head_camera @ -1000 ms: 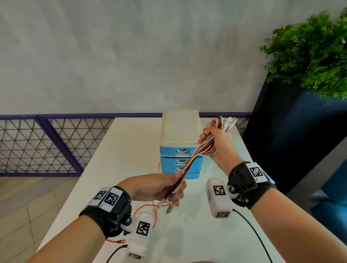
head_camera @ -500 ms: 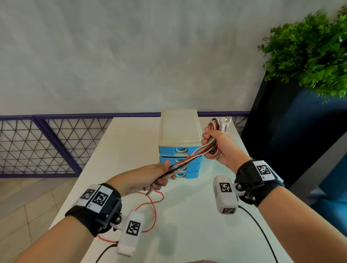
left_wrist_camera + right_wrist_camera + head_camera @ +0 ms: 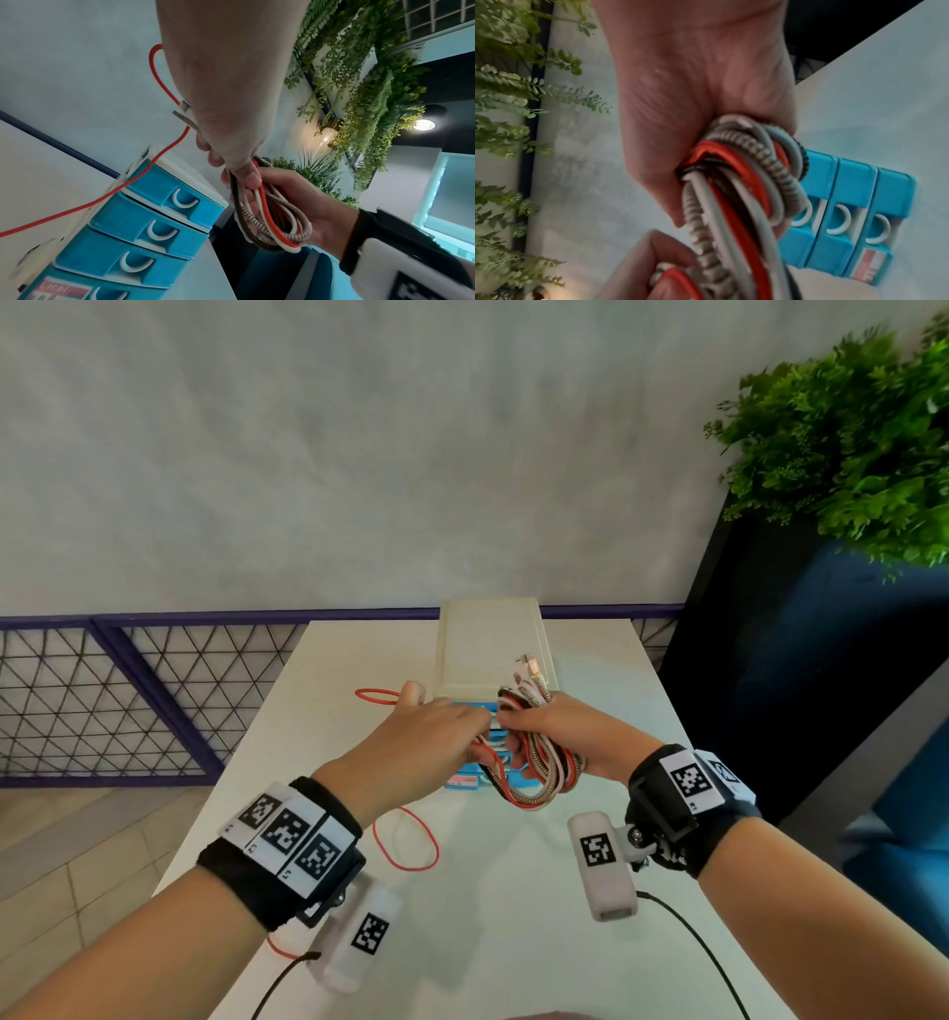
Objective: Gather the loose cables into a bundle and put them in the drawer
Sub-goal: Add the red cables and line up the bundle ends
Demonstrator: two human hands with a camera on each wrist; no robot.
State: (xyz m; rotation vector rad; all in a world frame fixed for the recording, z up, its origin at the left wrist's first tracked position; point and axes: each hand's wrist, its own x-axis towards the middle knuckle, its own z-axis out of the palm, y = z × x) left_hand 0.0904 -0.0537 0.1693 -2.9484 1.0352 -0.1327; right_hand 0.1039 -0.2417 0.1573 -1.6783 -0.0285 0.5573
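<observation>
My right hand (image 3: 552, 737) grips a coiled bundle of cables (image 3: 539, 775), red, white, brown and braided, in the air in front of the blue drawer unit (image 3: 488, 649). Plug ends stick up above its fist. My left hand (image 3: 475, 729) meets it from the left and pinches strands of the same bundle (image 3: 272, 223) at its top. A red cable (image 3: 156, 81) runs out of the left hand, loops over it and trails down to the table (image 3: 405, 845). All drawers (image 3: 159, 203) look closed. In the right wrist view the bundle (image 3: 744, 182) fills the right hand (image 3: 706, 101).
The drawer unit stands at the back middle of a white table (image 3: 539, 942). A dark planter with green foliage (image 3: 847, 454) is close on the right. A purple mesh railing (image 3: 128, 701) runs behind and to the left. Black camera leads hang from both wrists.
My left hand has travelled up and right from mid-table to the right hand, folding the stretched strands into the bundle. The right hand has come down in front of the drawers.
</observation>
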